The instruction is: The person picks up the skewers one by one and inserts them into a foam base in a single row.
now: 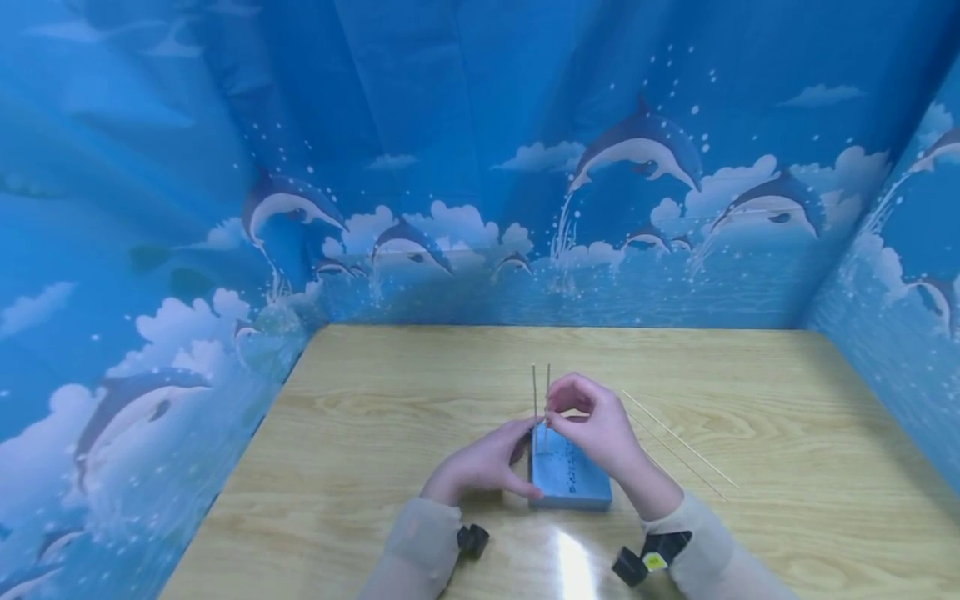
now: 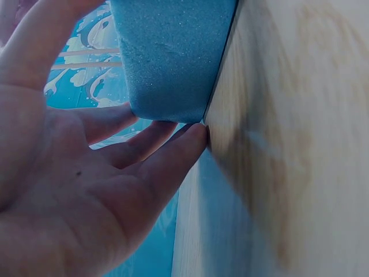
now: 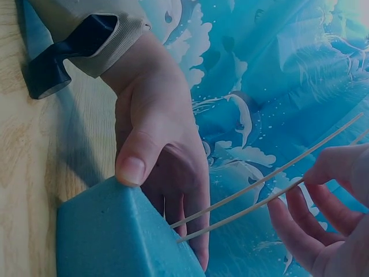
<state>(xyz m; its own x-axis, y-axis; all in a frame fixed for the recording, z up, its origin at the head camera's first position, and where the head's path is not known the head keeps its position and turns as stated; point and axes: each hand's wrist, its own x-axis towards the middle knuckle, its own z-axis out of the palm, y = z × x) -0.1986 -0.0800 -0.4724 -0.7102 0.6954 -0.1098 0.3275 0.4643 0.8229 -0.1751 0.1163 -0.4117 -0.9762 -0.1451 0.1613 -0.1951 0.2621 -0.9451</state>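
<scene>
A sheet printed with dolphins (image 1: 637,150) is hung around the far edge and sides of the bench (image 1: 390,392); a glare is thrown on its near part, by which fine detail could be masked.

The left hand (image 1: 487,462) is spread wide along the left side of the block, its thumb set at the near corner and its fingers laid along the side toward the far end. The right hand (image 1: 592,417) is narrowed to a pinch on one thin stick.

The blue foam block (image 1: 553,483) is seated flat on the bench, between and just below the hands. Should the left hand's hold be eased while the stick is pushed or pulled, the light block could be slid or tipped.

Two standing sticks are planted near the block's far left part: the pinched stick (image 1: 548,383) and the free stick (image 1: 535,396), set close beside it. If force were applied off its axis, the pinched stick could be bent or snapped, or its hole in the foam widened; its neighbour could be knocked askew by the fingers.

The loose sticks (image 1: 680,438), laid beside the right wrist, could be rolled by a sweep of that forearm.

Dark dots (image 1: 572,467) are scattered over the block's top; whether they are holes cannot be told.
</scene>
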